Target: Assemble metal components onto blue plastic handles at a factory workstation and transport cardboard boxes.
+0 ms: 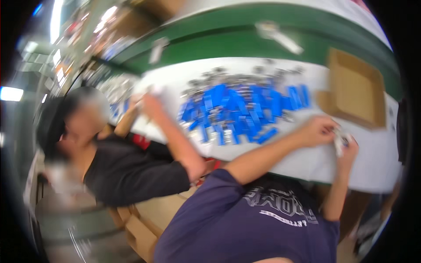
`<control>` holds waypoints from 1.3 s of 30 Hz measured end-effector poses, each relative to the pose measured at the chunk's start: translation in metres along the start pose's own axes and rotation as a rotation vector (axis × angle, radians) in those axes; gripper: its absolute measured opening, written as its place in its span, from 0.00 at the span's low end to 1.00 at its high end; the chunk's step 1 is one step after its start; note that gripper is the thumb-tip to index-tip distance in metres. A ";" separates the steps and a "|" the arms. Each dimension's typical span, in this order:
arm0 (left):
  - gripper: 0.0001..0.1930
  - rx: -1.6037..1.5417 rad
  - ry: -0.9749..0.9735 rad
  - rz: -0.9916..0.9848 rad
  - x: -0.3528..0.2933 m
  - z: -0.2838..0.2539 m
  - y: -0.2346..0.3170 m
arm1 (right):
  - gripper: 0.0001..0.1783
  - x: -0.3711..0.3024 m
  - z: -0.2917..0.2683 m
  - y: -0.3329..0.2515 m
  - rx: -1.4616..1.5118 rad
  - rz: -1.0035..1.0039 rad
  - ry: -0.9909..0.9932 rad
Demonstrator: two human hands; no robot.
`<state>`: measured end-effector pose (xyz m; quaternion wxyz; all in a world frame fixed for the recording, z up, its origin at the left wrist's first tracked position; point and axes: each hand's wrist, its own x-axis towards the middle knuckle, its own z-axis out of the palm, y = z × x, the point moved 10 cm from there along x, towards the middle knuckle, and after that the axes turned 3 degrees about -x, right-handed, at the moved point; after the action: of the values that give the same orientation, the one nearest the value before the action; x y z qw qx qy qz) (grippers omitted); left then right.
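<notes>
A small, narrow whitish-silver piece (339, 143), blurred by motion, is held upright over the white tabletop (302, 161), near the open brown cardboard box (357, 90). The right hand (349, 151) is closed on it from the right side; the left hand (319, 132) curls at its upper end, whether pinching it I cannot tell.

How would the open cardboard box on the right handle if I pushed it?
The cardboard box is probably light for its size, since its walls look thin. They may flex under a hard push, the top being open. Rolling seems unlikely, given its flat sides.
</notes>
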<state>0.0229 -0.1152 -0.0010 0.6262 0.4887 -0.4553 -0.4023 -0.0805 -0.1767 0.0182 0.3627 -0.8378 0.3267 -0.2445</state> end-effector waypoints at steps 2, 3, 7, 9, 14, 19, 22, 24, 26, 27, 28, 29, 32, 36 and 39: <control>0.12 0.002 0.015 0.037 0.001 0.004 0.006 | 0.05 -0.003 -0.004 0.021 0.089 -0.094 0.036; 0.13 0.012 0.042 0.044 0.001 0.004 0.009 | 0.05 -0.003 -0.003 0.028 0.140 -0.106 0.002; 0.13 0.040 0.115 0.044 -0.004 -0.008 0.013 | 0.05 0.005 0.012 0.043 0.111 -0.006 -0.056; 0.13 0.051 0.156 0.068 -0.005 -0.014 0.013 | 0.05 0.008 0.014 0.036 0.090 -0.065 -0.039; 0.10 0.260 0.236 0.250 -0.002 -0.011 0.022 | 0.09 0.011 0.009 0.047 0.051 -0.119 -0.028; 0.07 0.313 0.340 0.331 -0.006 -0.008 0.026 | 0.14 0.006 0.003 0.058 0.013 -0.124 0.000; 0.06 0.339 0.350 0.318 -0.009 -0.011 0.028 | 0.15 0.014 0.006 0.051 -0.119 -0.133 0.015; 0.07 0.368 0.333 0.333 -0.008 -0.005 0.026 | 0.15 0.012 0.006 0.043 -0.122 -0.132 0.036; 0.07 0.367 0.318 0.348 -0.008 -0.005 0.030 | 0.14 0.013 0.004 0.052 -0.016 -0.092 0.054; 0.08 0.357 0.296 0.357 -0.007 -0.002 0.031 | 0.14 0.014 0.002 0.056 -0.017 -0.098 0.057; 0.07 0.349 0.322 0.376 -0.008 -0.003 0.033 | 0.14 0.014 -0.001 0.058 -0.070 -0.125 0.058; 0.07 0.349 0.326 0.379 -0.008 -0.003 0.033 | 0.14 0.012 -0.002 0.050 -0.120 -0.151 0.052; 0.08 0.295 0.284 0.361 -0.005 -0.003 0.030 | 0.12 0.008 0.000 0.034 -0.069 -0.086 0.023; 0.10 0.280 0.245 0.247 -0.007 -0.014 0.025 | 0.10 0.008 0.014 0.012 -0.022 -0.127 -0.058; 0.10 0.285 0.217 0.239 -0.007 -0.011 0.028 | 0.09 0.007 0.013 0.017 0.028 -0.151 -0.057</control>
<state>0.0335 -0.1000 0.0235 0.6393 0.5554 -0.4921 -0.2017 -0.0735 -0.1847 -0.0022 0.3639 -0.8616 0.2487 -0.2517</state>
